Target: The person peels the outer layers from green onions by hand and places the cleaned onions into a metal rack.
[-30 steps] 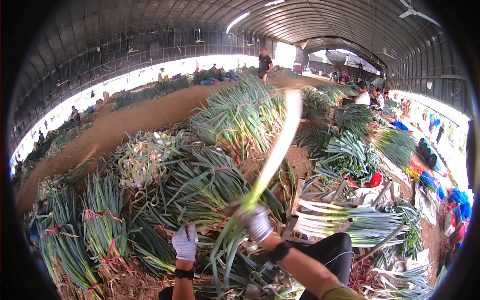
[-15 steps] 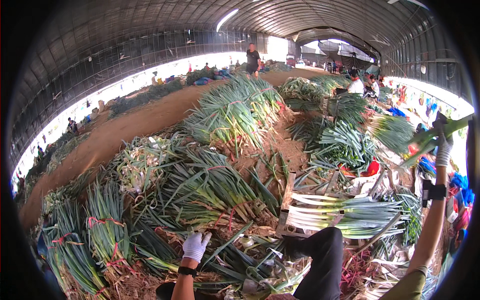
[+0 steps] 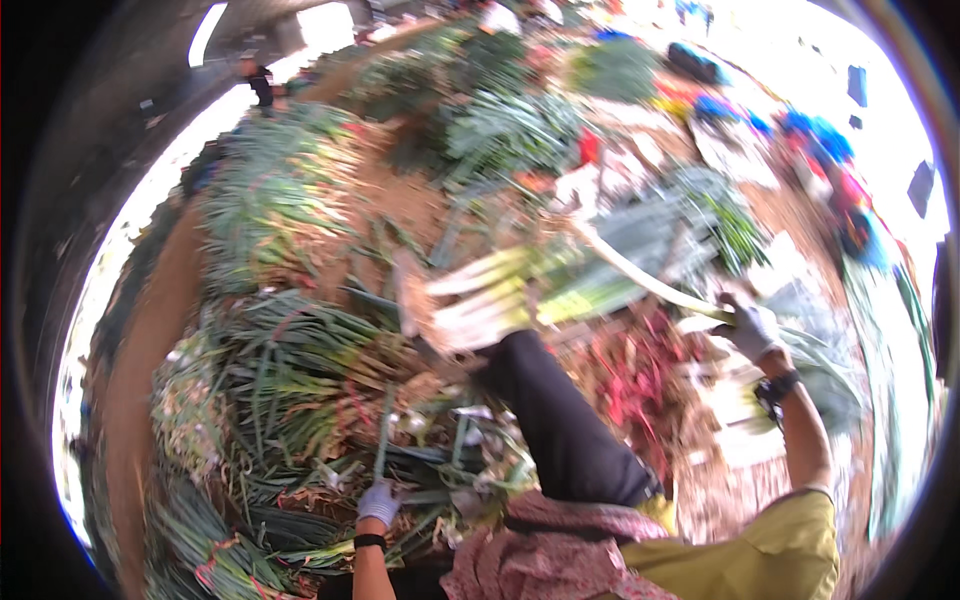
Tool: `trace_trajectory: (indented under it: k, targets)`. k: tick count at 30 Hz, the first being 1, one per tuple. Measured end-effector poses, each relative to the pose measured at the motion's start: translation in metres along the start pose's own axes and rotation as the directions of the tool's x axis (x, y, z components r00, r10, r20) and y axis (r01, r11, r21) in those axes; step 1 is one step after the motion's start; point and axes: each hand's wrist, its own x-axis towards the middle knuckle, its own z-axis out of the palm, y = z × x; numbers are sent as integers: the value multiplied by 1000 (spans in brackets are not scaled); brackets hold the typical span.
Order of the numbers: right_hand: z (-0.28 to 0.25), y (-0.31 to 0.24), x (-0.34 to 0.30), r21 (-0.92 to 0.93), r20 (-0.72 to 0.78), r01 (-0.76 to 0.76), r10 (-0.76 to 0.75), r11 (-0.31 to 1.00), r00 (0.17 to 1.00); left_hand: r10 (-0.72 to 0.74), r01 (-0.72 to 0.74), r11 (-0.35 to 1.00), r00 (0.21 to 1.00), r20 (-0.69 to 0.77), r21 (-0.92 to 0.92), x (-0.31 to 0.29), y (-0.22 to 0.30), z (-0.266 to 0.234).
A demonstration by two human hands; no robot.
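Note:
In my gloved right hand [image 3: 752, 330] is a single leek [image 3: 640, 275], gripped near its green part. Its white stalk points up and left to a rooty end, above a row of trimmed leeks [image 3: 500, 290] lying in a wooden frame [image 3: 408, 295]. My gloved left hand [image 3: 378, 503] is low among loose leek leaves [image 3: 400, 465]. One upright green leaf meets its fingertips, but blur hides whether they grip it. My dark-trousered leg lies between the two hands, beside the frame.
Tied bundles of leeks [image 3: 270, 200] are heaped to the left, with more bundles [image 3: 500, 135] beyond the frame. Red ties [image 3: 635, 380] lie right of my leg. Blue and red bags [image 3: 825, 140] are at the far right. A person [image 3: 262, 85] stands at the far left.
My view has swung to the right and blurs. My right hand has come down and inward from the far right, with the leek now stretched out toward the frame. The left hand stays low.

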Motion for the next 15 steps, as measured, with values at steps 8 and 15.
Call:
trace_trajectory:
  k: [8, 15]
  targets:
    - [51, 48, -157, -111, 432, -12, 59, 994, 900, -98, 97, 995, 984, 151, 16, 10, 3, 36]
    - [36, 137, -160, -455, 413, 113, 97, 883, 905, -67, 67, 998, 989, 133, 9, -18, 8, 36]
